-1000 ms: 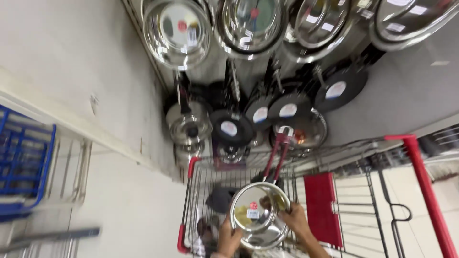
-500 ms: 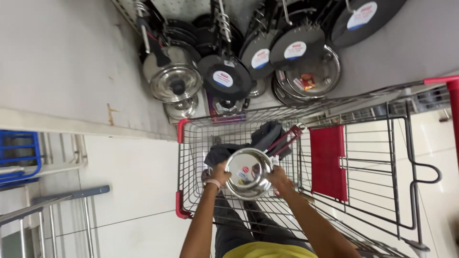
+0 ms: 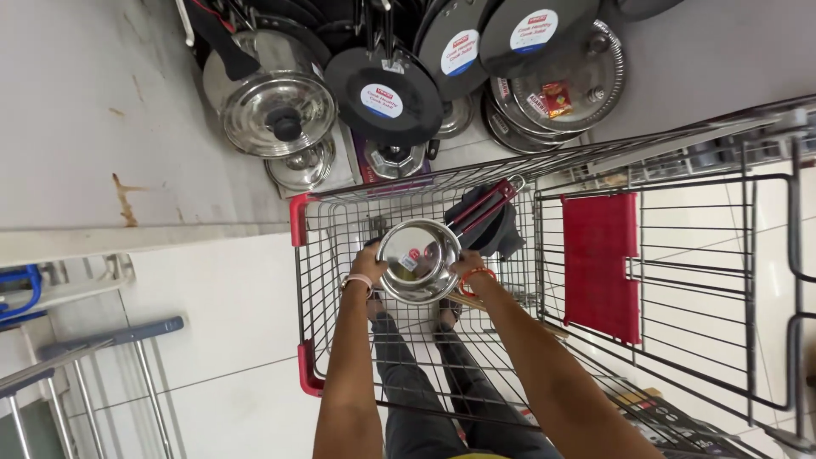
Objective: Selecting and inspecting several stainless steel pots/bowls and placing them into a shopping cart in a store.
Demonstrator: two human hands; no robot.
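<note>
shiny steel bowl [image 3: 418, 260] right in the middle here, held up over the wire shopping cart [image 3: 316, 280], rim tipped toward the camera, a small sticker showing on its inside. left hand [image 3: 371, 266] is clamped on the bowl's left rim, fingers curled around the edge, a pale band on that wrist. right hand [image 3: 467, 269] grips the right rim the same way, with an orange bangle [image 3: 476, 274] on its wrist. both forearms reach forward from the bottom edge, and the bowl sits between the 2 hands, roughly over the middle of the cart's basket.

just beyond the bowl, toward the far right part of the basket, a dark pan with red-trimmed handles [image 3: 489, 219] lies inside the cart, close behind the right hand. through the wire floor you can see the person's dark trousers. red plastic bumpers mark the cart's left corners, and a red child-seat flap [image 3: 602, 263] hangs on the cart's right side.

past the cart's far edge, the display: a lidded steel pot [image 3: 274, 100] with a black knob on the left, black flat pans with round labels [image 3: 384, 95] in the middle, stacked steel plates [image 3: 561, 85] on the right. a grey-handled cart [image 3: 102, 340] stands at the lower left.
</note>
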